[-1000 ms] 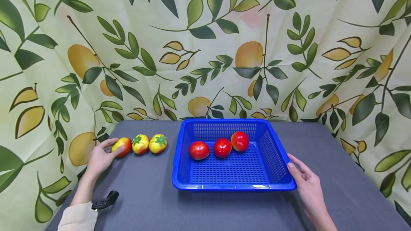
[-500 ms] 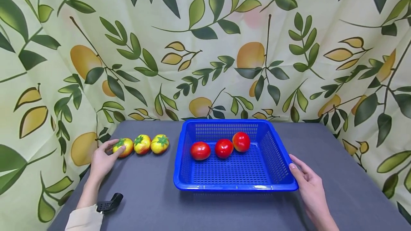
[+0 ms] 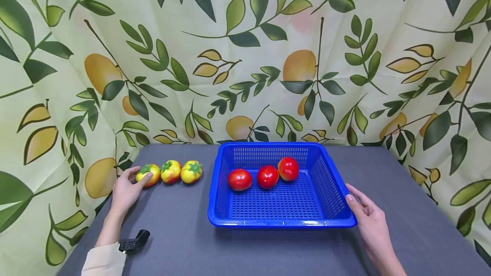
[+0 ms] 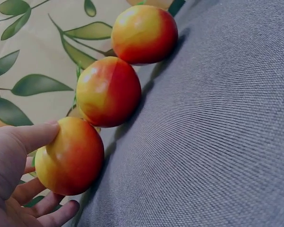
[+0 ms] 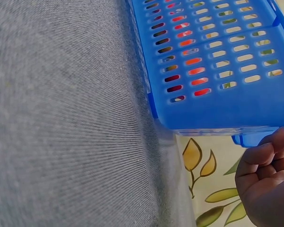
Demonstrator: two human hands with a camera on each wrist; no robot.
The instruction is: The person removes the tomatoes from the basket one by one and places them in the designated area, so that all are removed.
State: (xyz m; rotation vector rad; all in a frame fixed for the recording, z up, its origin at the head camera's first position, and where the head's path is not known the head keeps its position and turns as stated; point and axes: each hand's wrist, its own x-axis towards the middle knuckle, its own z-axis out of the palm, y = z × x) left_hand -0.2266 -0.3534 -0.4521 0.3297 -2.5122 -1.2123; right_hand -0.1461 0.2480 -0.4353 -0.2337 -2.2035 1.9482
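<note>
The person's left hand [image 3: 128, 190] is beside the worktop's [image 3: 176, 233] left edge, near the far left corner. The left forearm [image 3: 109, 228] reaches forward, bare at the wrist, with a cream sleeve [image 3: 103, 260] below. The left thumb [image 4: 35, 136] and bent fingers [image 4: 62, 215] grip from opposite sides. The right hand [image 3: 370, 221] is in from the worktop's right edge, its bare wrist slanting inward, thumb [image 3: 354, 205] on top, fingers [image 5: 256, 158] curled in a grip.
</note>
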